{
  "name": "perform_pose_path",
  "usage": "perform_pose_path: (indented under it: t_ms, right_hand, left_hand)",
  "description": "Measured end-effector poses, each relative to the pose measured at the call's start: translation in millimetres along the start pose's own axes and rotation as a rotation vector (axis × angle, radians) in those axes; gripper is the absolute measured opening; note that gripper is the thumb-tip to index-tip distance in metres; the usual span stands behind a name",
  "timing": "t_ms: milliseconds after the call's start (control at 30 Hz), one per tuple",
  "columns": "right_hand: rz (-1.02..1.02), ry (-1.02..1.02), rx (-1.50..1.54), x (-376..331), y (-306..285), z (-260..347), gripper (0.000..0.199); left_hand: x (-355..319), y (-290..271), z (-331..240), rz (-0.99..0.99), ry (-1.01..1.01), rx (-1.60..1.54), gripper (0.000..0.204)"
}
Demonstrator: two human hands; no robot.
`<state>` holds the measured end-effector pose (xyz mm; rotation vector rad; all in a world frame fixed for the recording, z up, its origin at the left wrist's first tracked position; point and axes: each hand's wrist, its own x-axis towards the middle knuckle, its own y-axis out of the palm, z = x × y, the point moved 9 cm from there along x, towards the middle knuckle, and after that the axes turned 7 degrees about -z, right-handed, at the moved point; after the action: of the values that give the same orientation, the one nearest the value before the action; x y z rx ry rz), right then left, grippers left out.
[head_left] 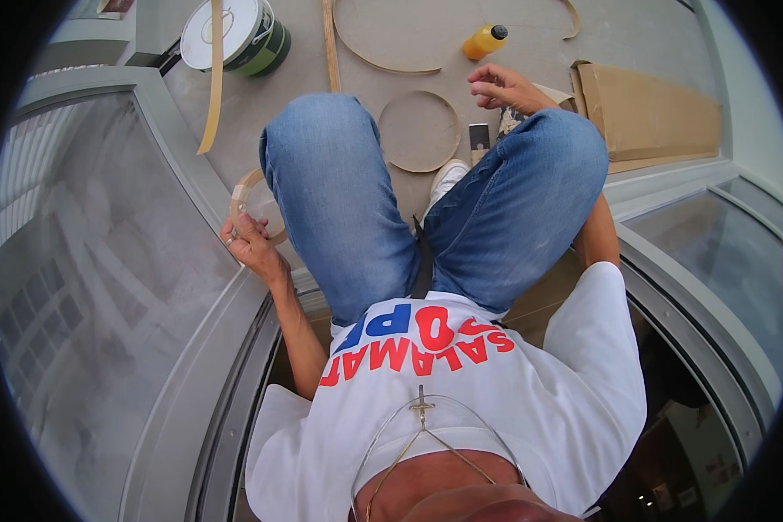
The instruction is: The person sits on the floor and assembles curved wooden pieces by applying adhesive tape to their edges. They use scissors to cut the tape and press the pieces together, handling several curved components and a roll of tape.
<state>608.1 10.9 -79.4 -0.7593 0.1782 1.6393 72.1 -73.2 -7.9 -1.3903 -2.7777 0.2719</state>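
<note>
Closest under my chin is my white T-shirt [461, 391] with red and blue lettering, a thin chain with a small cross [421, 407] hanging over it. Past that my knees in blue jeans [339, 200] are drawn up, since I am sitting on the grey floor [513, 26] between two glass panels in grey frames [183, 191].

My left hand [250, 245] is down beside my left thigh, right at the floor's left edge where the frame runs. Its fingers are curled closed around a thin wooden hoop [245, 196], holding it by the near part of the rim; the rest of the ring stands out beyond my knuckles against the frame.

Between my knees I see the toe of a white shoe [448, 178], and just past it a flat round wooden disc [419, 130] lying on the floor.

My right hand [500, 87] hovers above my right knee, fingers loosely bent and half open, with nothing in it. A yellow bottle with a black cap [484, 41] lies just beyond it. To the right, flattened cardboard [648, 113] lies along the floor's right edge.

Farther off, a long wooden strip [213, 78] runs along the left side, a curved strip [383, 63] bends near the far middle, and a white-lidded bucket [235, 35] sits in the far left corner.
</note>
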Motion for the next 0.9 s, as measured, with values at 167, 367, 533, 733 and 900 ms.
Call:
perform_pose_path:
  t_ms: [167, 367, 533, 733, 900]
  right_hand:
    - [-0.338, 0.069, -0.447, 24, 68, -132, 0.048]
    - [-0.602, 0.059, -0.176, -13, 38, -116, 0.039]
    - [-0.997, -0.063, 0.144, -122, -56, -29, 0.031]
    - [-1.459, 0.051, 0.149, -246, -156, -130, 0.028]
    - [-1.409, 0.347, -0.197, -268, -149, -144, 0.037]
  left_hand:
    - [7, 0, 140, 0.268, -0.494, 0.171, 0.038]
    - [-16, -1, 191, 0.39, -0.854, 0.163, 0.04]
    - [-18, 25, 181, 0.471, -0.927, 0.117, 0.042]
    - [-28, 59, 146, 0.53, -1.002, 0.029, 0.044]
    - [-35, 75, 124, 0.547, -1.073, -0.031, 0.046]
